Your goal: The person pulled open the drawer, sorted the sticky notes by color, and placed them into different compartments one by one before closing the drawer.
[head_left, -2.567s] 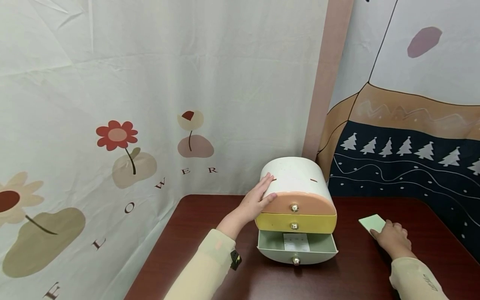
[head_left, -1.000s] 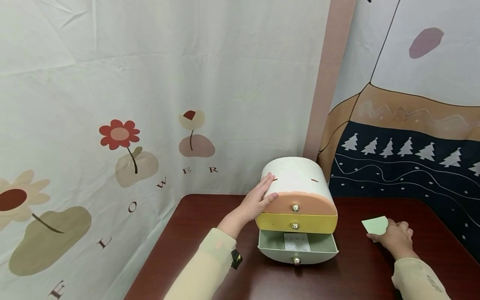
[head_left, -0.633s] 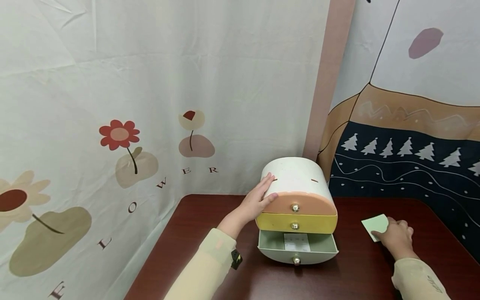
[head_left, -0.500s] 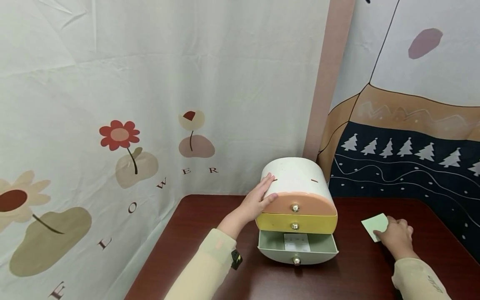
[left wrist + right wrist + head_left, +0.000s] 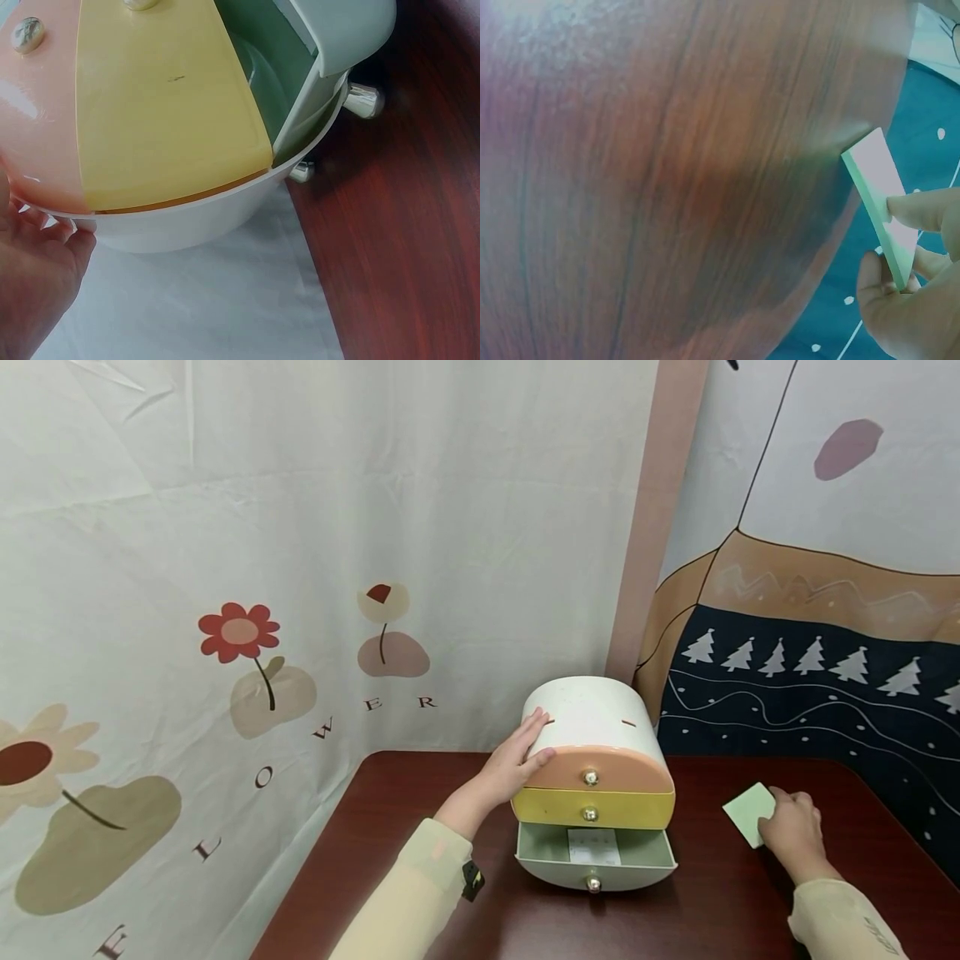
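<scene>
My left hand [image 5: 512,770] rests against the left side of a small rounded drawer organizer [image 5: 592,714], its fingers lying along the white top. In the left wrist view, the fingertips touch the organizer's rim beside the peach drawer [image 5: 37,120]. The peach and yellow [image 5: 547,807] drawers are pushed in, while the green bottom drawer [image 5: 633,877] is pulled out with a white printed paper [image 5: 593,846] inside. To the right of the organizer, my right hand [image 5: 797,831] pinches a pale green sticky-note pad [image 5: 750,812] by its edge, thumb on its face in the right wrist view [image 5: 885,195].
The dark red wooden table [image 5: 720,918] carries the organizer near its back edge. A pale curtain with printed flowers [image 5: 480,552] hangs behind it, and a dark printed cloth with white trees [image 5: 825,693] hangs at the right.
The right hand has turned the sticky-note pad so more of its face shows, and the thumb has slid back toward its right edge. The left hand and drawers have stayed put.
</scene>
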Action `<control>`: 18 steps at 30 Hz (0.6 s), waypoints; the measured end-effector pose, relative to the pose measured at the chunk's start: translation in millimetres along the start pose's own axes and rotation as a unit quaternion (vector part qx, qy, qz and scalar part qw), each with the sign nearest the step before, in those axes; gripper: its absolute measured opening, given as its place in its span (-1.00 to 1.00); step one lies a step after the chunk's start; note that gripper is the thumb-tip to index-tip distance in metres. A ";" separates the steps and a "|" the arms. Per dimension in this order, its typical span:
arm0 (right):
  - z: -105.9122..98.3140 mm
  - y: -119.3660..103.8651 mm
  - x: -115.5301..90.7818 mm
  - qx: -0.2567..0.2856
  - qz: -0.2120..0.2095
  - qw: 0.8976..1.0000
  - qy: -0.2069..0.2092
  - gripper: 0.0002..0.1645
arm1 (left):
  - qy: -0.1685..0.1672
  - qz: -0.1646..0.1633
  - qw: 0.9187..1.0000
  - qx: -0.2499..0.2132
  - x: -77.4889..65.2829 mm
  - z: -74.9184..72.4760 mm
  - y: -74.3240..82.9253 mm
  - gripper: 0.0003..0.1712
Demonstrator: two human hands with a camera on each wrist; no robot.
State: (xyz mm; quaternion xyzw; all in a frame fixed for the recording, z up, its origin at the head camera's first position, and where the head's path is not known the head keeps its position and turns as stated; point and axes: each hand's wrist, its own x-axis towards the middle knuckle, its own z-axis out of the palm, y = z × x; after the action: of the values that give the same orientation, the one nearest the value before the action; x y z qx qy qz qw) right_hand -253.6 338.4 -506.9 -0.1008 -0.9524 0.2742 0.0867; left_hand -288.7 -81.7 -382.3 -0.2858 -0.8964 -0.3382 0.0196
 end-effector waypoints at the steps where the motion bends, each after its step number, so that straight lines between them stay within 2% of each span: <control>1: -0.5 -0.8 -0.4 0.000 -0.005 1.000 0.001 -0.28 | 0.000 0.000 1.000 0.000 0.1 0.1 0.1 -0.26; 18: 6.2 -12.4 -6.7 0.000 -0.103 0.994 0.042 -0.44 | 0.004 0.001 1.000 -0.003 1.2 1.5 -1.9 -0.26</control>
State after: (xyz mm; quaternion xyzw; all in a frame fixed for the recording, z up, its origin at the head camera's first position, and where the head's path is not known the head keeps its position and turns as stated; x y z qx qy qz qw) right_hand -250.3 323.4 -506.2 -0.0133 -0.9533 0.2590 0.1550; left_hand -290.4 -81.3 -384.3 -0.2857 -0.8949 -0.3421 0.0225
